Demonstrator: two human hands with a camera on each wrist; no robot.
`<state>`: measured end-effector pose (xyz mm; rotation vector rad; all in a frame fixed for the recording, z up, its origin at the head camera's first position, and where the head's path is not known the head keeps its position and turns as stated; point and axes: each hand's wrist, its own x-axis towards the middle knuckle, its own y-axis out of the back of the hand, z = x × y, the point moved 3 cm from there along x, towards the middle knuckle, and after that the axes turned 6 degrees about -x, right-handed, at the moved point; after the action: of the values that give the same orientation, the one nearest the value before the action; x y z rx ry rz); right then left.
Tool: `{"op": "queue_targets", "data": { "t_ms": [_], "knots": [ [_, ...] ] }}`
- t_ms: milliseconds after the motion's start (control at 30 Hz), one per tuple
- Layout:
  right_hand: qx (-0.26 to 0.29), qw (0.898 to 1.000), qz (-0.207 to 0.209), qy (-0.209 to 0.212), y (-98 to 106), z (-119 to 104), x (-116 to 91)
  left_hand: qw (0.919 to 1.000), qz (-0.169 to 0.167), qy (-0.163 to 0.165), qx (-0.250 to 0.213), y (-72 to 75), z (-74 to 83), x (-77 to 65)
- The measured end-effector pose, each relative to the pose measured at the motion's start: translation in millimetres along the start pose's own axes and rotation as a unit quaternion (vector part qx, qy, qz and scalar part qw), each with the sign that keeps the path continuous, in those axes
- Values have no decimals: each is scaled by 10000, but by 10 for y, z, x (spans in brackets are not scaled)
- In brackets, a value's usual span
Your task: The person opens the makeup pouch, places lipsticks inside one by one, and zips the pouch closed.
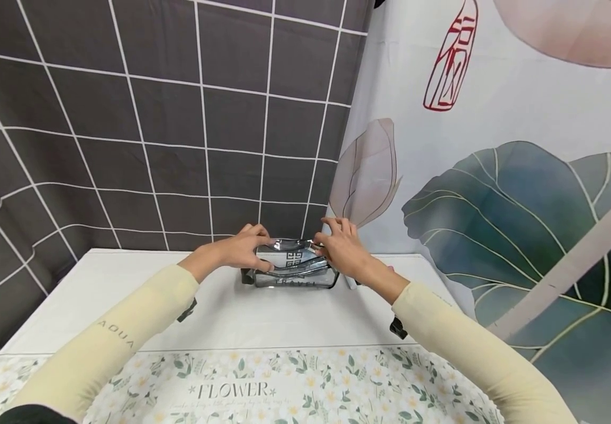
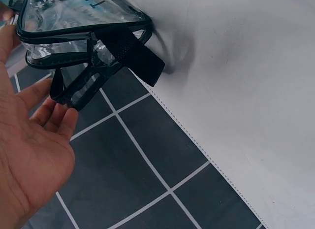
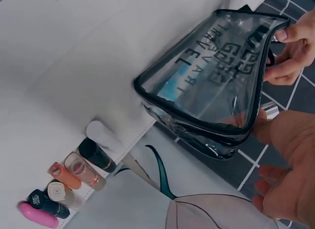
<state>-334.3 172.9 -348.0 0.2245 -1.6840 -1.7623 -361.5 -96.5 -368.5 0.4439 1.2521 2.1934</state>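
A clear zip travel bag [image 1: 297, 281] with black trim and TRAVEL lettering rests near the table's back edge. My left hand [image 1: 242, 250] grips its upper left edge, thumb in front; in the left wrist view the left fingers [image 2: 68, 121] curl at a black-edged clear flap. At the bag's upper right corner, my right hand [image 1: 346, 250] pinches the rim with thumb and index, its other fingers bent loosely away. Through the clear plastic [image 3: 206, 86] a light blue and white item shows. A small silver piece [image 3: 269, 110] appears beside the right thumb.
Right of the bag, several small cosmetics line the table edge: a white tube [image 3: 103, 133], a dark-capped one [image 3: 97, 154], an orange one [image 3: 64, 175], a pink one [image 3: 38, 215]. A floral FLOWER mat [image 1: 236, 388] covers the front. A dark grid cloth [image 1: 162, 118] hangs behind.
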Motion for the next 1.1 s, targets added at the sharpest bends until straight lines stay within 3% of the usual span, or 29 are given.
{"op": "queue_targets", "data": {
  "t_ms": [167,500,1100],
  "knots": [
    [-303,9995,24,77,27,-12,17,10000,10,32,1,10,0,13],
    [-984,9940,-317,352,129,-96,54,10000,36,-14,20,53,-1,27],
    [-957,9934,-548,314,125,-116,68,10000,-8,9,40,-14,-23,20]
  ]
}}
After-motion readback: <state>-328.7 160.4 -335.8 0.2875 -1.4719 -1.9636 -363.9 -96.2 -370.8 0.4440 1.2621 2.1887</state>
